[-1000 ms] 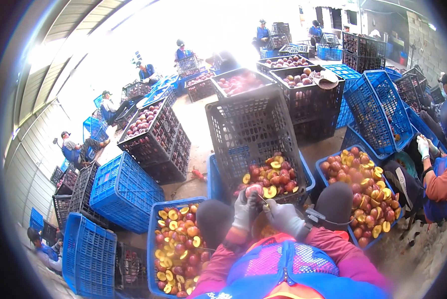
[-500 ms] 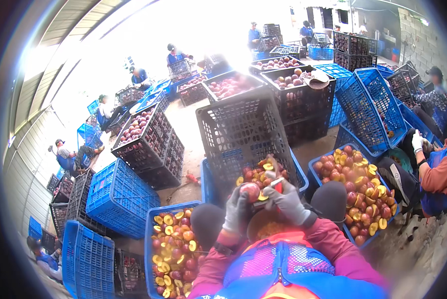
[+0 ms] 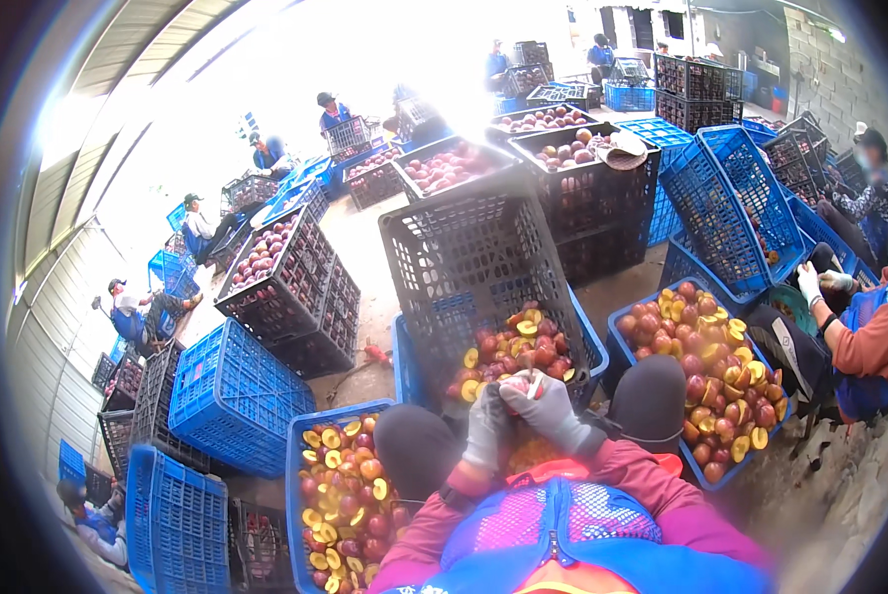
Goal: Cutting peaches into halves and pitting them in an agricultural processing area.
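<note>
Both my hands, in grey gloves, are close together above my lap, fingers closed. My left hand [image 3: 485,426] grips a red plum [image 3: 510,383], mostly hidden by the fingers. Curled against the same fruit is my right hand [image 3: 555,411], with the red handle of a small knife [image 3: 536,389] showing; its blade is hidden. Just beyond them, a tilted black crate [image 3: 469,243] rests over a blue crate [image 3: 402,361]. Red plums [image 3: 538,351], some cut to yellow flesh, lie in its low end.
Blue crates of cut plums stand beside my knees, one left [image 3: 293,475] and one right [image 3: 723,483]. Black crates of whole plums [image 3: 290,297] stand ahead. A leaning blue crate [image 3: 726,218] and a seated co-worker [image 3: 875,337] are at the right.
My hands have come together, the right moving down and left against the plum. The knife blade, seen earlier, is now hidden. The view has shifted slightly.
</note>
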Demonstrator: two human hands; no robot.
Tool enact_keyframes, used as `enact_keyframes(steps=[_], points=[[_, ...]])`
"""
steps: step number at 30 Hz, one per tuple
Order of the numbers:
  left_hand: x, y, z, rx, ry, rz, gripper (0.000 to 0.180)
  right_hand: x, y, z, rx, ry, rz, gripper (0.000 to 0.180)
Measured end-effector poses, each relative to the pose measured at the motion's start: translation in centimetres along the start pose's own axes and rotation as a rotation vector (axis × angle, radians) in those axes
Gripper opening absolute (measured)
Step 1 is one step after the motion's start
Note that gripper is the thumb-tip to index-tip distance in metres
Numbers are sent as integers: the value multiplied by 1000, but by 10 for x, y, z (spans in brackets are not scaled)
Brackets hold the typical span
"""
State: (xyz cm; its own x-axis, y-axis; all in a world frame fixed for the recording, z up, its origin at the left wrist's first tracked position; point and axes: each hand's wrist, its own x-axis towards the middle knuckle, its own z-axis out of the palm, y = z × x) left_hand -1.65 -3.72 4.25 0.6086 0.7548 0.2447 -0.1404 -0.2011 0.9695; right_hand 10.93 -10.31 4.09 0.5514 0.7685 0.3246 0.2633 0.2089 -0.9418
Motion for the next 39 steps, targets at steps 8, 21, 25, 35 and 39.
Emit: enact_keyframes(steps=[8, 21, 25, 35, 39], points=[[3, -41, -41, 52, -379, -60, 28, -11, -42, -5, -442, 118, -394, 44], [4, 27, -37, 167, -669, -516, 48, 2, -41, -41, 675, -157, 529, 42], [6, -37, -69, -1062, -576, -596, 50, 3, -10, -42, 682, -91, 580, 41], [-40, 3, -328, 942, 513, -445, 51, 33, 33, -84, 549, 160, 660, 38], [1, 47, -301, 1126, 384, -244, 53, 38, 48, -78, 477, 115, 653, 34]])
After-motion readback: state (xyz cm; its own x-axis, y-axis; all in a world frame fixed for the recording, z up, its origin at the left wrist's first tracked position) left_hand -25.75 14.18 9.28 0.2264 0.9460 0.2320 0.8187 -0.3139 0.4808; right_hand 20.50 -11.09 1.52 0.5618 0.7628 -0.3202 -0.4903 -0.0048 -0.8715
